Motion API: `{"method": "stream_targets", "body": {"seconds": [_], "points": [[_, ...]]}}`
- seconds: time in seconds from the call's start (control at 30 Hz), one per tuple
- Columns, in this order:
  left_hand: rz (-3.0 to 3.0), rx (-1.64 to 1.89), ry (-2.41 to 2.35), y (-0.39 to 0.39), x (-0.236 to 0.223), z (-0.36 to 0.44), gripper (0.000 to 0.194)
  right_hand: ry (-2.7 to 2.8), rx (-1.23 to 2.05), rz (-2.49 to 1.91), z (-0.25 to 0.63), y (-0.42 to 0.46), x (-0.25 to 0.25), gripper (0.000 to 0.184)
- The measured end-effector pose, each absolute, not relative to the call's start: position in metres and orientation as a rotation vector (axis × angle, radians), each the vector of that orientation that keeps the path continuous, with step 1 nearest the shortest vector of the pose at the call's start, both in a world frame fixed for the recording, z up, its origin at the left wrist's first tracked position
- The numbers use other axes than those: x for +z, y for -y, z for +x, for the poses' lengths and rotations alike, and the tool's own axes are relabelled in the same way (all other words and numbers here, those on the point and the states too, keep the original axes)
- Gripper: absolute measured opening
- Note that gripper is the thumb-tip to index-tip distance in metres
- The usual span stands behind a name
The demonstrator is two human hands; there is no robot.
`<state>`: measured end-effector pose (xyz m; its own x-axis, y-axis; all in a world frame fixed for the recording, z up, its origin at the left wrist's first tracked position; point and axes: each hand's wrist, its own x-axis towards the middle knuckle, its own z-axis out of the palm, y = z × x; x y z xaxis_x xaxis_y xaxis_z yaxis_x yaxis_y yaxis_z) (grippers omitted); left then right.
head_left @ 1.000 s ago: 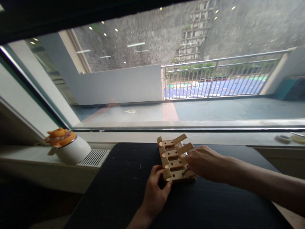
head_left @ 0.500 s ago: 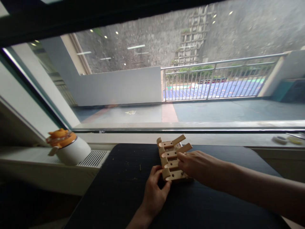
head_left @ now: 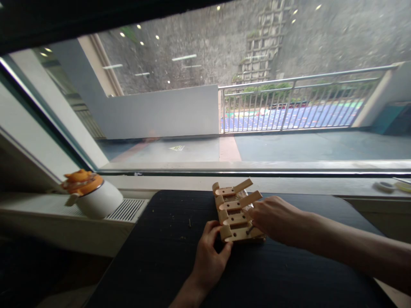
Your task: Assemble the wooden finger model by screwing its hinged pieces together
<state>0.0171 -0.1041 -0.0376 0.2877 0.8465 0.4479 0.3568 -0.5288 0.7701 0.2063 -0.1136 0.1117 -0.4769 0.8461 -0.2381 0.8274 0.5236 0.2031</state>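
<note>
A pale wooden assembly [head_left: 236, 205] lies on the dark table. Curled pieces run along its left side, and several slats with dark holes cross it; the two far slats tilt up at their right ends. My left hand [head_left: 210, 252] grips its near left corner between thumb and fingers. Over its right side, my right hand [head_left: 269, 218] is closed, fingers pressed together. A short dark metal shaft [head_left: 249, 230] shows just below those fingers, slanting down to the nearest slat. Whatever the right hand holds is mostly hidden by the hand itself.
A small screw or nail [head_left: 189, 222] lies on the black table [head_left: 154, 261] among pale crumbs. A white pot with an orange animal-shaped lid [head_left: 99, 199] stands on the left ledge, beside a vent [head_left: 126, 209]. Tape rolls [head_left: 384, 187] sit on the right sill, below the window.
My right hand has shifted slightly right and its wrist has turned, so more of the metal shaft shows. My left hand keeps its grip. The whole view has moved a little.
</note>
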Motion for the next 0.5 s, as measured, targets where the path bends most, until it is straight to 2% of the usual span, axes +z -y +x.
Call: {"method": "stream_targets", "body": {"seconds": [0.2,0.33,0.5], "points": [[2.017,1.202,-1.064,0.104,-0.038,0.018,0.021,-2.384,0.047,1.53,0.199,0.12,0.12,0.015],[2.003,1.196,-1.051,0.104,-0.039,0.018,0.022,-2.512,0.093,1.452,0.197,0.125,0.122,0.031],[2.007,1.194,-1.054,0.105,-0.039,0.017,0.022,-2.719,0.259,1.152,0.203,0.127,0.115,0.018]]}}
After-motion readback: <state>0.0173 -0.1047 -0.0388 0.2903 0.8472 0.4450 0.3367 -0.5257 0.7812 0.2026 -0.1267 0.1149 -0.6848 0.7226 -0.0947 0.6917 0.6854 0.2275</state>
